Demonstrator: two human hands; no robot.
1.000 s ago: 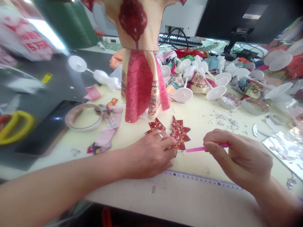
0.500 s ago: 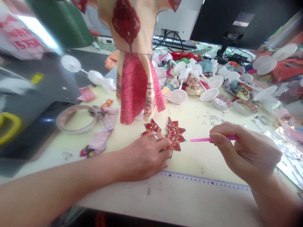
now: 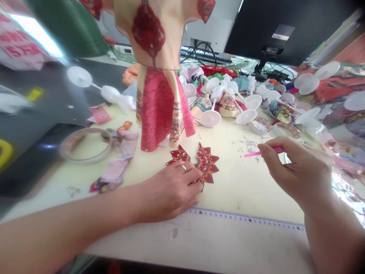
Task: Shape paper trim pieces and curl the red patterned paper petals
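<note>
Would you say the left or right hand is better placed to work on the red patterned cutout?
Probably the left: the left hand rests on the red patterned cutout, while the right hand sits off to the side, pinching a pink strip.

The bare left hand (image 3: 169, 192) lies palm down with slightly curled fingers, the left forearm (image 3: 71, 232) stretched low from the lower left, while the bare right hand (image 3: 296, 169) is raised on a bent wrist, thumb and fingertips pinched together, the right forearm (image 3: 332, 236) rising from the lower right.
</note>
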